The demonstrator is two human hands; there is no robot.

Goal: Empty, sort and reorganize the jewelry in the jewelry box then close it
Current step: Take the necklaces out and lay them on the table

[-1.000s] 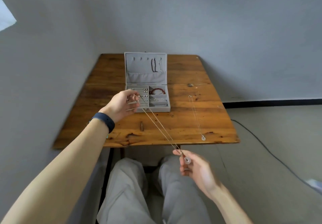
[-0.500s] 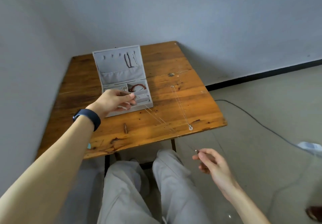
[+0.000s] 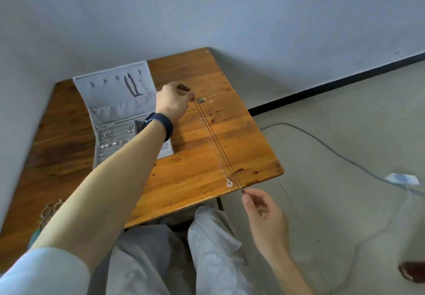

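Head view: left hand (image 3: 174, 101) is reaching over the wooden table (image 3: 195, 76), fingertips pinching the top end of a dark cord necklace (image 3: 216, 143). Right hand (image 3: 264, 214) is hovering off the table's near edge at 5 o'clock, thumb and forefinger pinching the cord's lower end, other fingers loosely curled. The cord is running taut as two strands from 11 to 5 o'clock between the hands; can't tell if it is touching the wood. A silver chain (image 3: 212, 147) is lying on the table just beside it on the 9 o'clock side, its ring pendant (image 3: 228, 183) near the front edge. The grey jewelry box (image 3: 115, 101) is sitting open at 10 o'clock, lid tilted back, dark pieces (image 3: 133, 85) hanging inside the lid, small silver items (image 3: 112, 138) in the left tray. A dark wristband (image 3: 161, 124) is sitting on the left wrist. A cable (image 3: 322, 143) is trailing over the floor at 3 o'clock.
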